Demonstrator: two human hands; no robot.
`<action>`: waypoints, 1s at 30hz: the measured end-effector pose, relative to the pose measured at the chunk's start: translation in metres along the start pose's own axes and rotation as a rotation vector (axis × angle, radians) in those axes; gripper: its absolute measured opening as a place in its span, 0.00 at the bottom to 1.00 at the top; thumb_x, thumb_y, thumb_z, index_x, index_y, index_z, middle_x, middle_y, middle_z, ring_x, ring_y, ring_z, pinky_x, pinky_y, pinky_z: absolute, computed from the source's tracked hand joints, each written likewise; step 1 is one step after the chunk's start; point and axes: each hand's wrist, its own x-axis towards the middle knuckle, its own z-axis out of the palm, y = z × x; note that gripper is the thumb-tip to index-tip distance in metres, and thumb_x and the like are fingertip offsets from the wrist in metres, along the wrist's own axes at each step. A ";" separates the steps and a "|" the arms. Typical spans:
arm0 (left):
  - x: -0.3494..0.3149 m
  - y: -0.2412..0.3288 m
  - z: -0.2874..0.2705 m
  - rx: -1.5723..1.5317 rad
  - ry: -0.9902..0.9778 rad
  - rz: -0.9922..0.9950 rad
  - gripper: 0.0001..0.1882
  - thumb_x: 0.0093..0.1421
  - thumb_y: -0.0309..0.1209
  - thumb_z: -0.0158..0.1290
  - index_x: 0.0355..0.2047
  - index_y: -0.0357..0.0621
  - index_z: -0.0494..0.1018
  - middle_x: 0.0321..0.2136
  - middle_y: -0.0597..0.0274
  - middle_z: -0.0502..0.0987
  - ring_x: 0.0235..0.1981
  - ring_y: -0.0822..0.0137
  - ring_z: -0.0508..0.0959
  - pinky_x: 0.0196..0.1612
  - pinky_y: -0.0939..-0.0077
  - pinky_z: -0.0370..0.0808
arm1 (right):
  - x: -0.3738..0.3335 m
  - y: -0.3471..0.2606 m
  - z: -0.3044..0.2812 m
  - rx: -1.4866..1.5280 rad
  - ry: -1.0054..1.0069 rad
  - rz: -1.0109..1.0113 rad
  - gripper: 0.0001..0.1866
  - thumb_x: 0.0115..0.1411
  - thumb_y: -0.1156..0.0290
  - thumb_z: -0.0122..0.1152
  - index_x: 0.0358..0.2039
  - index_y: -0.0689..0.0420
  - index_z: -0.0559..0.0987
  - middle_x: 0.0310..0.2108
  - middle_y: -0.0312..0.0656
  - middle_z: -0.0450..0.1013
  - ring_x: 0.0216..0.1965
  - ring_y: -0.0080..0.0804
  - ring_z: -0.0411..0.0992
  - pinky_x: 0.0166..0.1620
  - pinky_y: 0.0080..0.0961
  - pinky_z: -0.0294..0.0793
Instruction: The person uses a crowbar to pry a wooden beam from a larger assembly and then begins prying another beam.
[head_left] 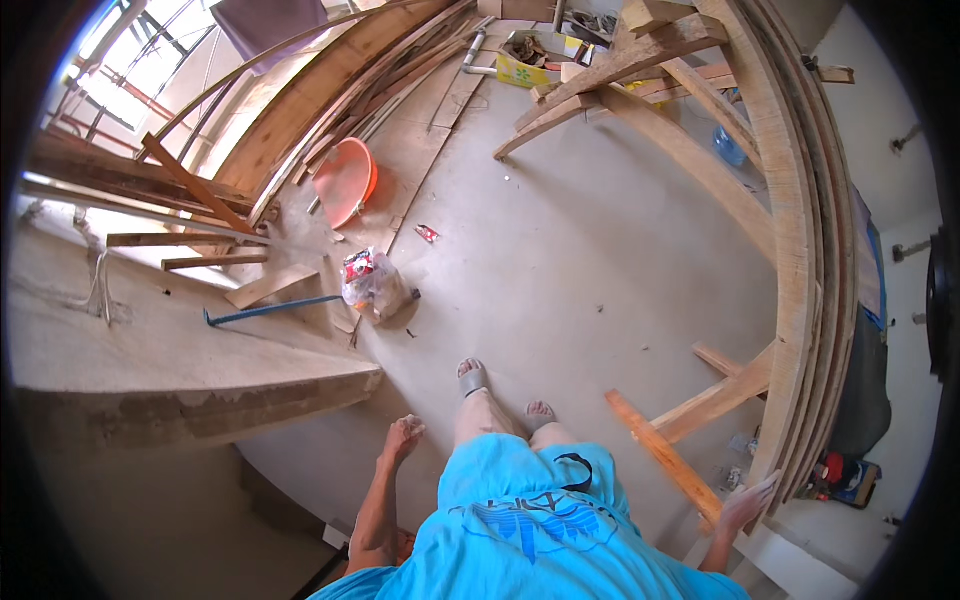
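My left hand (404, 436) hangs in the air to the left of my legs, near the concrete ledge (230, 403). Its fingers are curled in, and nothing shows in them. My right hand (745, 506) is at the lower right with its fingers stretched out along the near end of the long wooden planks (797, 330). It appears to touch their edge. Several planks stand side by side there, raised on wooden trestles. One trestle has an orange-brown leg (660, 452) that slants down close to my right hand.
An orange basin (345, 184) leans by the left-hand timber (300, 95). Near it lie a stuffed plastic bag (378, 290) and a blue metal bar (270, 311). Farther off are a yellow box (528, 72) and the far trestle (640, 60). A blue water bottle (728, 147) stands behind the planks.
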 end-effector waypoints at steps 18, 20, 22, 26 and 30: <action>0.218 -0.034 -0.113 -0.050 -0.016 0.085 0.17 0.56 0.38 0.59 0.40 0.38 0.79 0.32 0.43 0.81 0.35 0.47 0.81 0.39 0.59 0.77 | 0.013 -0.369 -0.094 0.571 -0.333 -0.430 0.21 0.50 0.82 0.49 0.46 0.67 0.77 0.50 0.55 0.70 0.54 0.54 0.67 0.59 0.42 0.65; 0.233 -0.012 -0.120 -0.067 -0.023 0.078 0.18 0.56 0.39 0.59 0.41 0.38 0.78 0.33 0.42 0.81 0.37 0.46 0.81 0.40 0.59 0.77 | 0.049 -0.409 -0.110 0.647 -0.298 -0.500 0.21 0.50 0.82 0.49 0.46 0.68 0.77 0.48 0.55 0.71 0.54 0.53 0.68 0.58 0.42 0.66; 0.236 0.010 -0.128 -0.080 -0.020 0.079 0.19 0.57 0.40 0.58 0.43 0.38 0.78 0.35 0.41 0.80 0.38 0.45 0.81 0.42 0.58 0.77 | 0.092 -0.443 -0.125 0.717 -0.184 -0.597 0.21 0.51 0.83 0.49 0.47 0.66 0.77 0.48 0.53 0.72 0.52 0.52 0.69 0.57 0.42 0.68; 0.251 0.006 -0.138 0.131 -0.007 0.086 0.22 0.60 0.44 0.55 0.46 0.38 0.77 0.40 0.40 0.80 0.42 0.44 0.79 0.46 0.55 0.75 | 0.170 -0.517 -0.172 0.815 0.114 -0.838 0.22 0.53 0.83 0.51 0.49 0.64 0.79 0.51 0.49 0.73 0.55 0.47 0.70 0.59 0.41 0.69; 0.269 0.016 -0.148 0.102 0.080 0.073 0.22 0.58 0.43 0.55 0.46 0.40 0.77 0.40 0.40 0.79 0.43 0.43 0.78 0.48 0.54 0.74 | 0.237 -0.561 -0.275 0.712 0.615 -1.293 0.18 0.70 0.66 0.50 0.51 0.66 0.77 0.51 0.55 0.73 0.54 0.50 0.72 0.58 0.42 0.70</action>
